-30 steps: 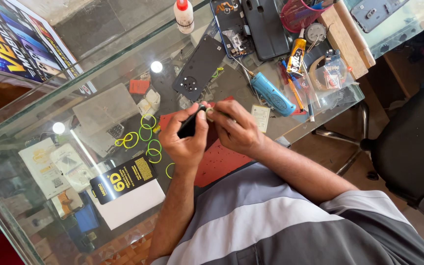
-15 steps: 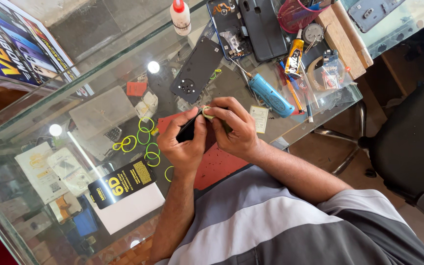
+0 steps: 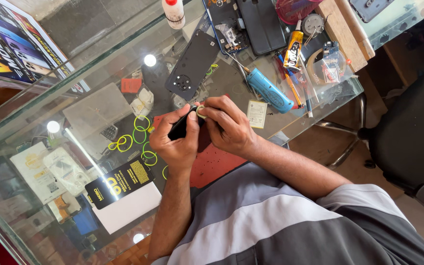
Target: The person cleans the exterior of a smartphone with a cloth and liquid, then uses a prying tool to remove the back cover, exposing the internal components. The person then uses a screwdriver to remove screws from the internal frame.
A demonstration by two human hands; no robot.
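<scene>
Holding a small black phone (image 3: 181, 128) over the glass counter (image 3: 99, 68), I have both hands pressed together around it. My left hand (image 3: 175, 142) wraps the phone from below, fingers curled tight on its body, thumb along its edge. My right hand (image 3: 229, 128) closes in from the other side, and its thumb and forefinger pinch a yellow-green rubber band (image 3: 199, 112) right at the phone's upper end (the band is mostly hidden by my fingertips, so I cannot tell how far it goes around). The two hands touch each other at the thumbs.

Under my wrists lies a red mat (image 3: 217, 164), partly covered by my forearms. Just left of the phone, more rubber bands (image 3: 136, 140) lie loose in a scatter on the counter. Beyond my hands a dark phone back cover (image 3: 195, 64) with round camera holes lies flat, tilted on a diagonal. Near my right hand sits a blue tool (image 3: 270, 91), with a white card (image 3: 256, 114) just beside it. Farther off stand a yellow glue tube (image 3: 293, 49) and a white bottle with a red cap (image 3: 173, 11). A black box (image 3: 119, 180) rests by my left forearm on the counter.
</scene>
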